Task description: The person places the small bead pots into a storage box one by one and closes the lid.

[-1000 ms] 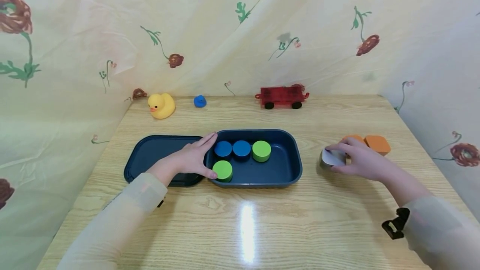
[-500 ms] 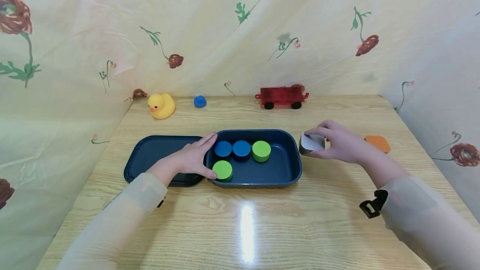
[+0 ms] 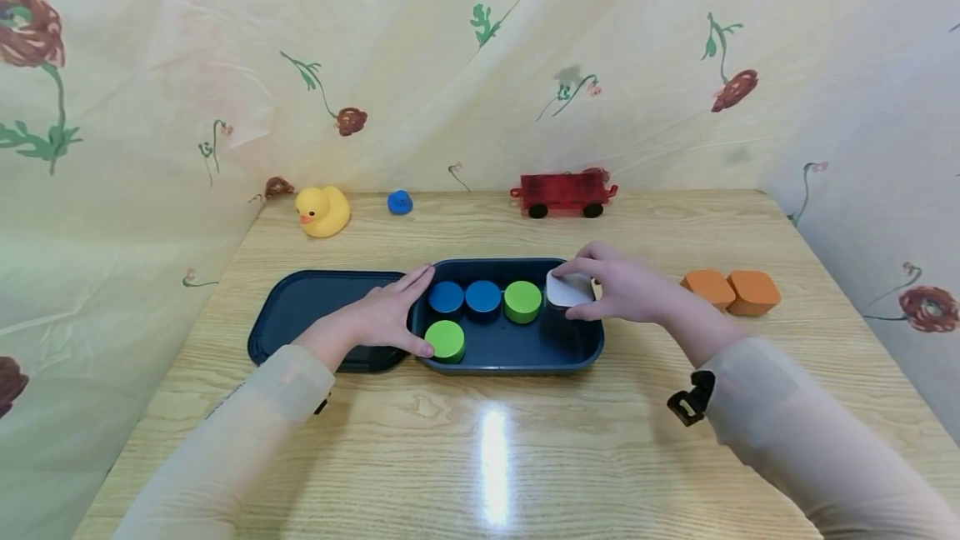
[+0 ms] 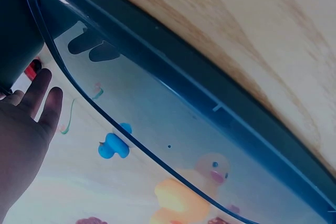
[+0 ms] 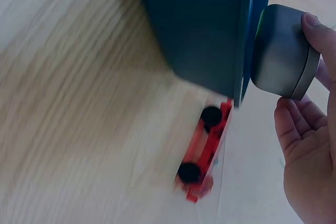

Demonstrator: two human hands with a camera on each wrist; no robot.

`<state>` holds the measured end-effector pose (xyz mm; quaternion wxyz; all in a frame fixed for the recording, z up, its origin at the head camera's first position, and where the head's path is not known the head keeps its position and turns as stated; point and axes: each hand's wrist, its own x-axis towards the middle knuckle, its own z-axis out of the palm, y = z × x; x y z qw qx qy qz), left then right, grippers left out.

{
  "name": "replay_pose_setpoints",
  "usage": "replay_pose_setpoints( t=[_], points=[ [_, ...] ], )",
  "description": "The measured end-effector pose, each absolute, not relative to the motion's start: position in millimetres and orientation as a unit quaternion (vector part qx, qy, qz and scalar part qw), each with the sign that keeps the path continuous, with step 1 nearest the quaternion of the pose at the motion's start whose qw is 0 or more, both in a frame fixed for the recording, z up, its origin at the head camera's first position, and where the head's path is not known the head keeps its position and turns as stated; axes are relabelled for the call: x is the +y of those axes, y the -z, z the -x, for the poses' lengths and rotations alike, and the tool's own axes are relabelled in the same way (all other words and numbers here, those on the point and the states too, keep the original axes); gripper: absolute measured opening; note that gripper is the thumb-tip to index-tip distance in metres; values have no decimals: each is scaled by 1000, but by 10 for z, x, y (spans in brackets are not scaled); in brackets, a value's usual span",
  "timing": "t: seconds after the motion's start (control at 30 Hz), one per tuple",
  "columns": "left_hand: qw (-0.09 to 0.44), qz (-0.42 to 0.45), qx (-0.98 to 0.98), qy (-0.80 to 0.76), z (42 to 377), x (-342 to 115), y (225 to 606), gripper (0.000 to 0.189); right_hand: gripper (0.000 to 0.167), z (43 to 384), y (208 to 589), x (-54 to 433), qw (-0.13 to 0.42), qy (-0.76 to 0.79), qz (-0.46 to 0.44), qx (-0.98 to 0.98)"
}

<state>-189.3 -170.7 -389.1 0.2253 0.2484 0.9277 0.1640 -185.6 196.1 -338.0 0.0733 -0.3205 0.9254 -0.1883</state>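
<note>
A small block with rounded corners, white on top and grey on its sides (image 3: 568,290), is pinched between the thumb and fingers of my right hand (image 3: 624,286). It hangs over the right end of a dark blue box (image 3: 510,352). In the right wrist view the grey block (image 5: 281,51) appears above the box rim. My left hand (image 3: 386,319) rests at the box's left end, fingers and thumb spread straight, thumb tip beside the front green disc (image 3: 446,341). Two blue discs (image 3: 483,297) and another green disc (image 3: 522,301) sit along the back of the box.
A shallow dark blue lid (image 3: 315,311) lies left of the box, partly under the left hand. Two orange blocks (image 3: 753,292) stand at right. Along the back are a yellow duck (image 3: 323,212), a blue duck (image 3: 401,202) and a red wagon (image 3: 566,192).
My right hand has carried the white-topped block leftward from beside the orange blocks, across the table, to over the box's right end. The left hand has stayed in place.
</note>
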Motion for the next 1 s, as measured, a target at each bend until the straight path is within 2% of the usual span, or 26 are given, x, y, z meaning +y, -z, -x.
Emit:
replay_pose_setpoints(
  t=[0.43, 0.63, 1.0],
  points=[
    [224, -252, 927, -163, 1897, -1713, 3876, 121, 53, 1816, 3556, 1496, 100, 192, 363, 906],
    [224, -250, 928, -160, 1889, -1705, 3879, 120, 51, 1788, 3685, 1319, 94, 196, 382, 898],
    [223, -250, 928, -164, 1898, -1708, 3892, 121, 50, 1749, 3882, 1122, 108, 186, 379, 900]
  ],
)
